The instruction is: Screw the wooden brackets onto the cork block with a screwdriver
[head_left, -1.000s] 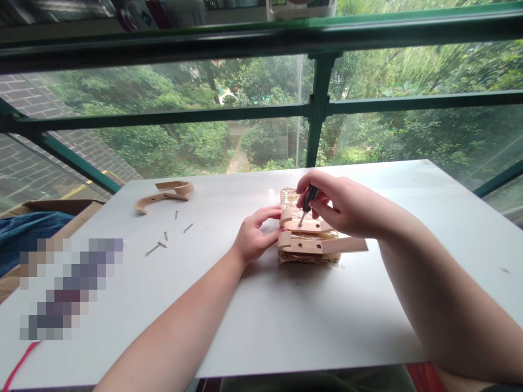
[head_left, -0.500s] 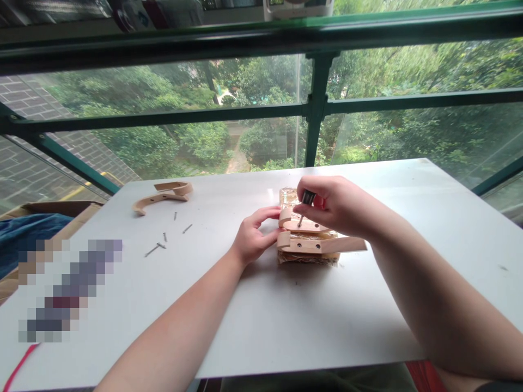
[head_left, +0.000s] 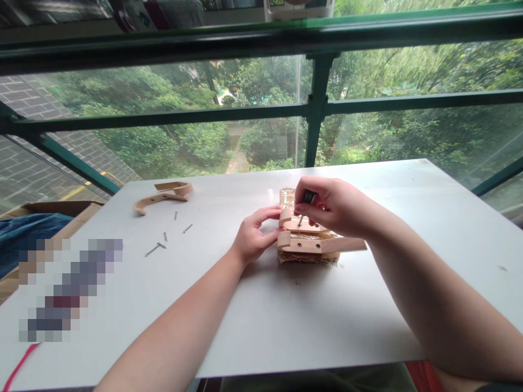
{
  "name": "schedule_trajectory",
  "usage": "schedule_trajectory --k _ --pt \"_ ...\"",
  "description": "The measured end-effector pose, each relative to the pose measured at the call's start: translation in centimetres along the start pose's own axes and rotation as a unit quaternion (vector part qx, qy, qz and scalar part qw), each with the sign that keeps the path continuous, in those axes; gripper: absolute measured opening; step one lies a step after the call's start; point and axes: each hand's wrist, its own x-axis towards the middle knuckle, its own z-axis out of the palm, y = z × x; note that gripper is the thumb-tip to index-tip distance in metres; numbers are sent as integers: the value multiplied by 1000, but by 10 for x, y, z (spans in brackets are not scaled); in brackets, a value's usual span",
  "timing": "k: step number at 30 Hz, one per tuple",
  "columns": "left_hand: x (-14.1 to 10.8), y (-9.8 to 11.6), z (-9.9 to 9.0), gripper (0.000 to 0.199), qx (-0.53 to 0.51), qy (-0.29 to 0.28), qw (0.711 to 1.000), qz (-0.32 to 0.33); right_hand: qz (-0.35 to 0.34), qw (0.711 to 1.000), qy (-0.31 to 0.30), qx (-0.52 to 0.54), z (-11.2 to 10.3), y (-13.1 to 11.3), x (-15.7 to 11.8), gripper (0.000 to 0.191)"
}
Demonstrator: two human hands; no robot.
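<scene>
My right hand (head_left: 333, 204) is closed around the dark handle of a screwdriver (head_left: 309, 196). The screwdriver's metal shaft slants down to a screw hole in the farther of two pale wooden hooks (head_left: 287, 220). My left hand (head_left: 254, 235) holds that hook's curved end between thumb and fingers. Beneath both hooks is a block wrapped in shiny clear plastic (head_left: 308, 260). The nearer wooden hook (head_left: 343, 245) lies across it, with two dark screw heads or holes showing, its straight end jutting past the block's right side. My right fingers partly cover the farther hook.
Two loose wooden hooks (head_left: 163, 199) lie at the white table's (head_left: 245, 337) far left. Several screws (head_left: 153, 250) are scattered nearer to me. A blurred-out object (head_left: 77, 288) rests at the left edge, beside a cardboard box (head_left: 87, 209) with blue cloth. Green-framed glass stands behind the table.
My right hand has turned slightly on the screwdriver, and its fingers have curled lower towards the hook. My left hand, the block and the hooks stay where they were.
</scene>
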Motion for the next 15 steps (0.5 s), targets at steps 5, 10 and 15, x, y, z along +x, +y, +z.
schedule_trajectory --k 5,10,15 --pt "0 0 0 39 4 4 1000 8 -13 1000 -25 3 -3 2 -2 21" --pt "0 0 -1 40 12 -1 1000 10 -14 1000 -13 -21 -6 3 -3 21" --pt "0 0 0 39 10 7 1000 7 5 997 9 -77 -10 4 -1 12"
